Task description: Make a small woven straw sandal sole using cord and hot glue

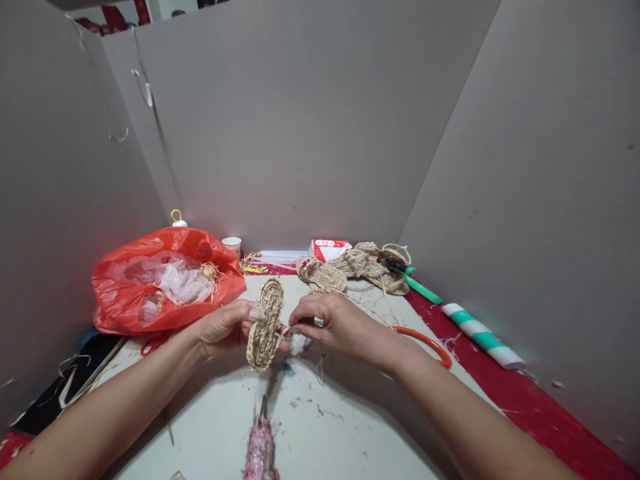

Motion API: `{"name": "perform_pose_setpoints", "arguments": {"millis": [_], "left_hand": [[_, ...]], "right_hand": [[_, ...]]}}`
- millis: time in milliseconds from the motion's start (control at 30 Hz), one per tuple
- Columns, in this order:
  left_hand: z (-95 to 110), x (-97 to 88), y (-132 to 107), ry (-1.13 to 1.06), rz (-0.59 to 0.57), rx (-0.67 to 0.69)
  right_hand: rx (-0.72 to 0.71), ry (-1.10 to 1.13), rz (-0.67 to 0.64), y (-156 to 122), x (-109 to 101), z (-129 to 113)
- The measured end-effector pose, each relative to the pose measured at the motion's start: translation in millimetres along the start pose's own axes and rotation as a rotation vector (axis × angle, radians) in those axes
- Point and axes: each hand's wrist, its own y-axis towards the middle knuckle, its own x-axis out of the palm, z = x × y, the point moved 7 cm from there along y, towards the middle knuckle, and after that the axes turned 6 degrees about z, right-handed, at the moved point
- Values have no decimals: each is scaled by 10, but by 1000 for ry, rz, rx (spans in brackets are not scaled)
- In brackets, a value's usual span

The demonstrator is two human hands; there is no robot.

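Note:
My left hand (223, 327) is closed round a small woven straw sole (265, 325), which it holds upright on edge above the white board (350, 433). My right hand (333, 325), a ring on one finger, pinches something small at the sole's right edge; what it pinches is too small to make out. Both hands meet at the middle of the view. A pink glue gun (261, 447) lies on the board just below the hands, its nozzle pointing up toward the sole.
A red plastic bag (165, 283) with white plastic and straw sits at the left. Several woven straw pieces (353, 267) lie at the back, beside a red-and-white box (327, 248), a paper cup (232, 245), green-handled scissors (415, 283), an orange loop (425, 343) and a green-striped roll (483, 337). Grey cardboard walls enclose the area.

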Motion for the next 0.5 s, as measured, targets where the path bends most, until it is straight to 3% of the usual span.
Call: {"name": "perform_pose_setpoints", "arguments": {"millis": [500], "left_hand": [[-13, 46, -18, 33, 10, -30]], "right_hand": [[58, -31, 49, -7, -88, 34]]}}
